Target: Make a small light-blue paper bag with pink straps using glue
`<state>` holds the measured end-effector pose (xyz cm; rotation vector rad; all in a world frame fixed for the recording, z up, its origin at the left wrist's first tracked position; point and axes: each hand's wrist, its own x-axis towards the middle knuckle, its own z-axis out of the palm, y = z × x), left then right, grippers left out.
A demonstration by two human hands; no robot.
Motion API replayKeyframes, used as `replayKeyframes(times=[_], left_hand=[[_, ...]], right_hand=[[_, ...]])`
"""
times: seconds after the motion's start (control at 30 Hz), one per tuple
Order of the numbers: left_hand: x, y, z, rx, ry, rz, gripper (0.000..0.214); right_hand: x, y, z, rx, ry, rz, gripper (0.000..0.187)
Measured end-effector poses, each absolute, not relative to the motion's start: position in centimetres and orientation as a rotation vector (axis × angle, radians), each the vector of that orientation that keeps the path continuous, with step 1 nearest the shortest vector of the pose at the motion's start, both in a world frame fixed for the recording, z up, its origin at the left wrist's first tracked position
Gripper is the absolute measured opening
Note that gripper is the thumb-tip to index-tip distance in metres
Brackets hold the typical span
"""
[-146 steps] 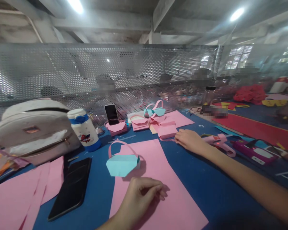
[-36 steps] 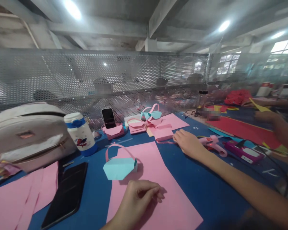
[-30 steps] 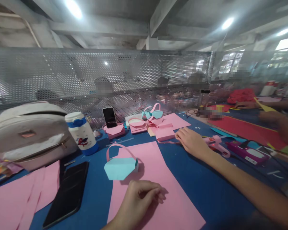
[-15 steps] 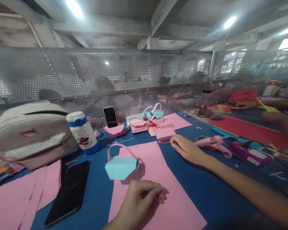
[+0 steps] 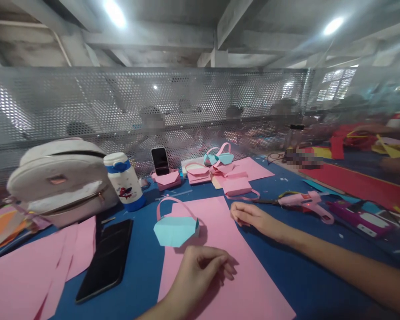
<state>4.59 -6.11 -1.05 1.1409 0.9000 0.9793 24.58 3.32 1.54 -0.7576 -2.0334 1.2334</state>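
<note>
My left hand (image 5: 203,273) rests on a large pink paper sheet (image 5: 253,289), its fingers loosely bent, slightly apart and holding nothing. Just beyond it stands a light-blue folded paper handbag (image 5: 176,232) with a pink strip handle (image 5: 176,199). My right hand (image 5: 250,216) lies at the sheet's right edge, fingers curled in together with nothing seen in them. Beyond that hand is a pink paper bag (image 5: 238,187) with a thin strap. A pink glue gun (image 5: 302,201) lies to its right, its tip toward dark scissor-like blades (image 5: 266,201).
On the left are a black phone (image 5: 106,258), pink sheets (image 5: 23,271), a white bottle (image 5: 125,184) and a pale backpack (image 5: 63,178). More small paper bags (image 5: 199,174) and an upright phone (image 5: 160,161) stand before a perforated metal panel (image 5: 193,98). A purple device (image 5: 360,217) with cables lies right.
My right hand has drawn back slightly from the pink paper bag toward the sheet's edge. The view has turned a little left. My left hand keeps its pose on the sheet.
</note>
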Motion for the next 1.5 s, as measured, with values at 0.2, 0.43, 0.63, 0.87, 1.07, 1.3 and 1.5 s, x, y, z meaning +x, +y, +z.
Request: replayKeyframes(times=[0.2, 0.43, 0.63, 0.87, 1.07, 1.3, 1.5], left_hand=[[4.3, -5.4, -0.6, 1.179, 0.96, 0.983, 0.04], [4.2, -5.0, -0.9, 1.155, 0.961, 1.003, 0.04], [4.1, -5.0, -0.8, 1.165, 0.907, 1.014, 0.042], [4.3, -4.7, -1.0, 1.183, 0.934, 1.011, 0.042], [4.3, -4.8, -0.8, 1.148, 0.951, 1.003, 0.043], [4.0, -4.7, -0.8, 1.099, 0.975, 0.99, 0.036], [4.0, -4.5, -1.0, 1.044, 0.972, 1.006, 0.031]], right_hand=[[23.0, 2.5, 1.8, -0.719, -1.876, 1.504, 0.031], [21.7, 0.9, 2.9, -0.63, -2.151, 1.073, 0.005], [21.3, 1.0, 2.0, -0.473, -2.279, 0.756, 0.006], [20.9, 1.6, 2.3, -0.242, -2.636, 0.049, 0.022], [20.8, 1.9, 1.3, -0.286, -2.655, 0.14, 0.023], [22.1, 1.7, 1.1, -0.404, -2.397, 0.695, 0.022], [21.9, 1.8, 0.8, -0.337, -2.363, 0.703, 0.024]])
